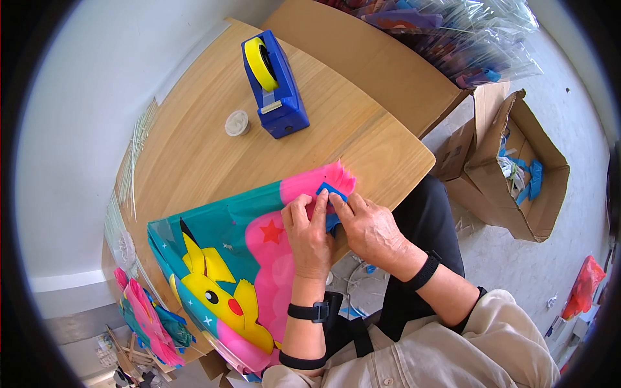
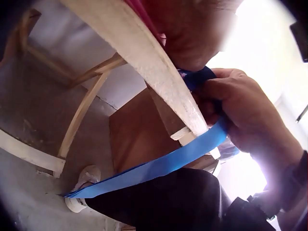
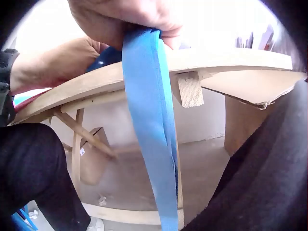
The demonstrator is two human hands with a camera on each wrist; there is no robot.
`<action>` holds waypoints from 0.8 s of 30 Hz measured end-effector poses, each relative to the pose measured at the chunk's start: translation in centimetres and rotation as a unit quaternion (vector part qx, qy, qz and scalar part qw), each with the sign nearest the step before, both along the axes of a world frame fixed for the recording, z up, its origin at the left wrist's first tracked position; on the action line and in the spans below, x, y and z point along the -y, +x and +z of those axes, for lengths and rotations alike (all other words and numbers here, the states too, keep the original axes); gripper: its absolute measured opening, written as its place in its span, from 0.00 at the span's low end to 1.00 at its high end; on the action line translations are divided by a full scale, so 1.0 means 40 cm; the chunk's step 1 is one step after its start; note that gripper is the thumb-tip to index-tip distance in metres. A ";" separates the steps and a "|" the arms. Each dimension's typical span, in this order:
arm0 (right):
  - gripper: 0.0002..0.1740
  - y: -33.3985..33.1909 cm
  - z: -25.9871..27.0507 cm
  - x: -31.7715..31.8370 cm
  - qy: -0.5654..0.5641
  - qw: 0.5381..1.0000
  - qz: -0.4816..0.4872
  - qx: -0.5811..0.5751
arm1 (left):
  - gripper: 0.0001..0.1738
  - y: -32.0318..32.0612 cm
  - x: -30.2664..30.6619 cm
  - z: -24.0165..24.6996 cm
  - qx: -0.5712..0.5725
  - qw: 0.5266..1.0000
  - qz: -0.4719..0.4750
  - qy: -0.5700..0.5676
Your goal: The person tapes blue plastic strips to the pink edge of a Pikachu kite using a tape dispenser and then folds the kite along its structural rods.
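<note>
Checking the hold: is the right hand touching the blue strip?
Touching. In the right wrist view, the right hand grips the blue strip, fingers curled against its upper part.

Left fingers point(image 1: 320, 213) and right fingers point(image 1: 344, 212) pinch side by side, nearly touching

room: tabletop point(image 1: 194, 171) between printed sheet point(image 1: 259, 271) and tub point(image 1: 237, 123) | obstacles: tub, tape dispenser point(image 1: 284, 100) beside

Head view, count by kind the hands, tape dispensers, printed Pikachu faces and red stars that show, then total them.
Hands: 2, left hand and right hand
Blue tape dispenser: 1
Pikachu face: 1
Red star: 1
Total: 5
</note>
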State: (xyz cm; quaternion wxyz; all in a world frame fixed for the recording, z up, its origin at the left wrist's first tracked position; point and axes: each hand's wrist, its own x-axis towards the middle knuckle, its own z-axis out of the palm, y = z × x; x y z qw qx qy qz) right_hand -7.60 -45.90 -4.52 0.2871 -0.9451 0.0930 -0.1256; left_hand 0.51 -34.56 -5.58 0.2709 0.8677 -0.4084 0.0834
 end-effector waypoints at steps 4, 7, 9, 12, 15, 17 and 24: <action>0.28 0.002 0.002 0.003 -0.023 1.000 0.005 -0.015 | 0.27 0.002 0.000 -0.004 0.004 1.000 -0.001 -0.006; 0.29 0.003 0.000 0.006 -0.034 0.999 0.008 -0.012 | 0.26 0.003 -0.002 -0.012 0.006 1.000 0.000 -0.012; 0.29 0.005 0.000 0.008 -0.038 0.999 0.011 -0.014 | 0.25 0.004 -0.002 -0.016 0.004 1.000 0.004 -0.015; 0.30 0.008 -0.003 0.007 -0.053 0.998 0.015 -0.012 | 0.24 0.006 -0.002 -0.014 -0.006 1.000 0.010 -0.027; 0.30 0.012 -0.008 0.002 -0.072 0.997 0.017 -0.016 | 0.23 0.007 0.000 -0.013 -0.015 0.999 0.010 -0.040; 0.30 0.015 -0.006 -0.004 -0.090 0.996 0.005 -0.025 | 0.22 0.009 0.001 -0.013 -0.014 0.999 0.009 -0.046; 0.31 0.019 0.009 -0.016 -0.062 0.996 -0.008 -0.061 | 0.25 0.011 -0.001 -0.017 -0.040 0.997 0.008 -0.058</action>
